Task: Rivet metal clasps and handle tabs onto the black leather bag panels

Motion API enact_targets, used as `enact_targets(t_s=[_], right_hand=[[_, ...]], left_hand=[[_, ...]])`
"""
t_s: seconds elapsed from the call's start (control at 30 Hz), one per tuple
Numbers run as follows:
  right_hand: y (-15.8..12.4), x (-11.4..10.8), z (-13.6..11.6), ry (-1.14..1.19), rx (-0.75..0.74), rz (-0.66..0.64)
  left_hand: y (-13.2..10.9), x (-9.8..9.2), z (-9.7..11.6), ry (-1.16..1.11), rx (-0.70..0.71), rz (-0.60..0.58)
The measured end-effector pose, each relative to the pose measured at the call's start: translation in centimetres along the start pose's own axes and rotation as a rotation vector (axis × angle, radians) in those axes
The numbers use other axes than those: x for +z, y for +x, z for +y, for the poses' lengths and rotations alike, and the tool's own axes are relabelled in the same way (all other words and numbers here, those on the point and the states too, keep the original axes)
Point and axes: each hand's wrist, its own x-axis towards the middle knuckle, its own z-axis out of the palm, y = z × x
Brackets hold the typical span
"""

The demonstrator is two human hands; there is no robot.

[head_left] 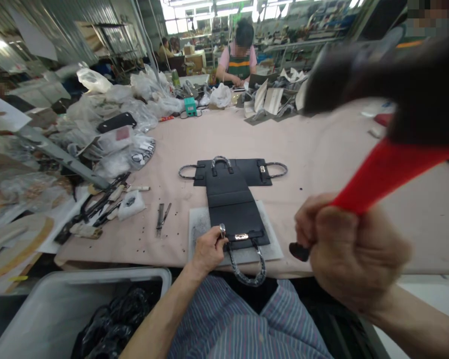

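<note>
My right hand [347, 249] is raised at the right, its fingers wrapped round the red handle of a hammer [377, 172]. The dark hammer head is close to the camera and blurred. My left hand [209, 249] pinches a short silver metal punch [222, 230], upright over the near left corner of a black bag panel [232, 199]. Part of the punch is hidden by the fingers. The panel has a metal clasp [241, 237] and a plastic-wrapped handle [249, 274] hanging towards me. Its near end lies on a pale slab [275, 247].
Another black bag panel [247, 172] with wrapped handles lies crosswise beyond. Tweezers [166, 213] and several tools lie left, near piled plastic bags [115, 99]. A grey bin [164, 279] holding black wrapped pieces stands at the near left. A co-worker [239, 55] sits across the table.
</note>
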Motion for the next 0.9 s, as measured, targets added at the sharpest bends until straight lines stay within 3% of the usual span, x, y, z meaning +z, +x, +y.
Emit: enact_targets(t_s=[0.1, 0.2, 0.4, 0.53, 0.63, 0.73, 0.8, 0.9], right_hand=[[-1.0, 0.8, 1.2, -0.14, -0.06, -0.305], [-1.2, 0.7, 3.5, -0.298, 0.036, -0.545], [-2.5, 1.7, 12.6, -0.286, 0.48, -0.544], [-4.4, 3.4, 17.5, -0.451, 0.578, -0.477], [-5.0, 5.0, 17.2, -0.505, 0.45, -0.349], [-4.6, 7.8, 14.3, -0.418, 0.135, -0.216], [-4.3, 10.1, 12.4, -0.311, -0.008, -0.231], [-4.6, 13.0, 10.9, -0.259, -0.063, -0.314]], left_hand=[[-0.1, 0.1, -0.2, 0.011, -0.02, -0.005], [-0.2, 0.1, -0.5, 0.011, -0.019, -0.014], [-0.2, 0.2, -0.7, -0.002, -0.018, -0.034], [-0.4, 0.3, -1.0, -0.02, -0.015, -0.021], [-0.4, 0.2, -1.0, -0.032, 0.003, -0.003], [0.0, -0.1, -1.0, -0.032, 0.012, -0.013], [0.2, -0.2, -1.0, -0.053, 0.02, -0.03], [0.2, -0.2, -1.2, -0.131, 0.029, -0.022]])
